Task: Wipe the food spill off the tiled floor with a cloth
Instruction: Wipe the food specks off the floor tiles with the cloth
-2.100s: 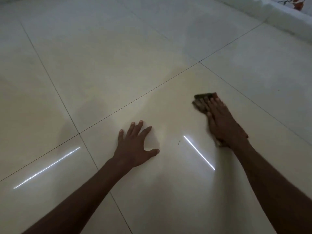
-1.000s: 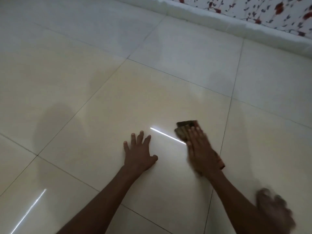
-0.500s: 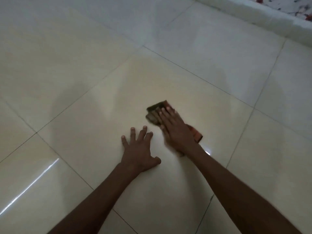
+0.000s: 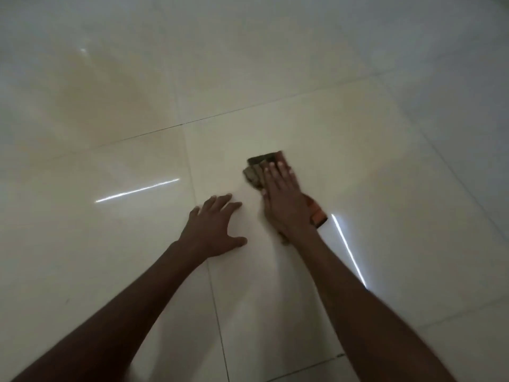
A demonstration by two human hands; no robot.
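Note:
A folded brown and orange cloth (image 4: 256, 172) lies flat on the glossy cream tiled floor (image 4: 358, 166). My right hand (image 4: 283, 199) presses down on it with the fingers stretched out; the cloth's dark end shows past my fingertips and an orange corner sticks out by my wrist. Just to its left, my left hand (image 4: 214, 227) rests palm down on the tile with fingers spread, holding nothing. No food spill is visible on the tiles around the cloth.
Dark grout lines (image 4: 192, 188) cross the floor under and beside my left hand. Bright streaks of reflected light (image 4: 137, 190) lie on the tiles to the left and right of my arms.
The view has swung away from the wall, which is out of sight now. My right hand and cloth stay close beside the left hand, which remains planted on the tile.

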